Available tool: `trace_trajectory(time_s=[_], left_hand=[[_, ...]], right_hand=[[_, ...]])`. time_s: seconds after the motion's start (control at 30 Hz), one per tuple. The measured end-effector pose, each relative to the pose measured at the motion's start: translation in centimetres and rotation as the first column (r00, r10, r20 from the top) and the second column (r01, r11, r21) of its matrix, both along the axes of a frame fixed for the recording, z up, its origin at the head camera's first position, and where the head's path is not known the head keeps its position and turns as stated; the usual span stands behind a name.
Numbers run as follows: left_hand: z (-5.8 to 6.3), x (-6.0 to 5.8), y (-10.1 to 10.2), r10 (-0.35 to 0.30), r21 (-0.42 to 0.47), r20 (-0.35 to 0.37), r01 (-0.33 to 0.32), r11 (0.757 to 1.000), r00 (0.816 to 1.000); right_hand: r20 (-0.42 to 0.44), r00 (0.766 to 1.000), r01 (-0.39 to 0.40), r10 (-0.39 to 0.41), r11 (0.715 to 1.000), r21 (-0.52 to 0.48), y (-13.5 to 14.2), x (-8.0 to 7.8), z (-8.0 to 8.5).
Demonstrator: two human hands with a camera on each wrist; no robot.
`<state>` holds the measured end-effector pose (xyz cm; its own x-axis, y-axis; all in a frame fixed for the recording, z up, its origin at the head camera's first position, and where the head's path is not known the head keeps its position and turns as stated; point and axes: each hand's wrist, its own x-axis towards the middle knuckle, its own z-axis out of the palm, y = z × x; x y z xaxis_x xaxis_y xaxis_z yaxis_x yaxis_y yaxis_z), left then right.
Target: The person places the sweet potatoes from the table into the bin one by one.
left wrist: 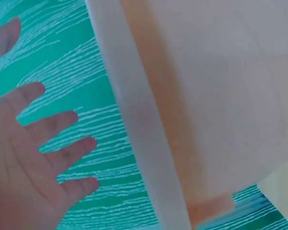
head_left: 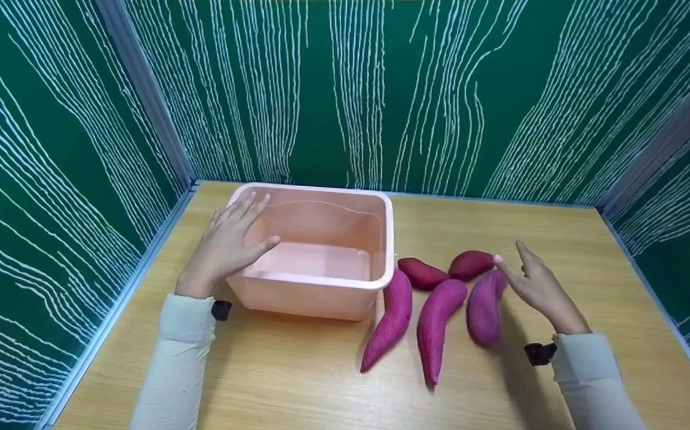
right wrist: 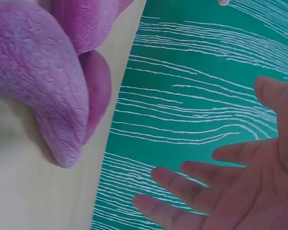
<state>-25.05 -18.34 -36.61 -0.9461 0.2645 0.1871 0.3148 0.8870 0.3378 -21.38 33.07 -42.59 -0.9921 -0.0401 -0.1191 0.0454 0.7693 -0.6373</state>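
Note:
My left hand (head_left: 225, 242) hovers over the left side of a pink plastic tub (head_left: 312, 298), its fingers spread and holding nothing. In the left wrist view the fingers of that hand (left wrist: 38, 148) are apart from the tub's rim (left wrist: 134, 115). My right hand (head_left: 542, 286), fingers extended, is above the table beside a purple sweet potato (head_left: 485, 310). Two more long sweet potatoes, one (head_left: 440, 325) in the middle and one (head_left: 391, 322) against the tub, lie to its left. Behind them are two smaller, redder ones (head_left: 421, 273) (head_left: 470, 264). The right wrist view shows the right palm (right wrist: 245, 191) bare.
The wooden table (head_left: 297, 382) is bordered by green panels (head_left: 321, 101) with white wavy lines at the back and both sides. Metal posts (head_left: 147, 89) stand at the corners. The tub's inside floor (head_left: 315, 260) is bare.

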Motion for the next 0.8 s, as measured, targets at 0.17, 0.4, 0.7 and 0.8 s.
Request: trace_trajectory(time_s=[0.17,0.4,0.7,0.8], left_hand=[[0.0,0.4,-0.9,0.021,0.051,0.080,-0.025,0.998,0.997],[-0.2,0.8,-2.5,0.023,0.143,0.168,-0.047,0.989,0.985],[-0.4,1.2,-4.0,0.020,0.228,0.323,-0.098,0.969,0.946],[-0.5,1.3,-4.4,0.000,0.256,0.336,-0.091,0.962,0.942]], right_hand=[[0.067,0.997,0.026,-0.024,1.000,-0.017,0.6,-0.2,-1.1],[0.135,0.990,0.054,-0.043,0.996,-0.072,1.1,0.0,-2.9],[0.239,0.970,0.085,-0.039,0.979,-0.186,1.5,0.2,-5.3],[0.253,0.966,0.097,-0.047,0.977,-0.190,1.5,0.3,-5.8]])
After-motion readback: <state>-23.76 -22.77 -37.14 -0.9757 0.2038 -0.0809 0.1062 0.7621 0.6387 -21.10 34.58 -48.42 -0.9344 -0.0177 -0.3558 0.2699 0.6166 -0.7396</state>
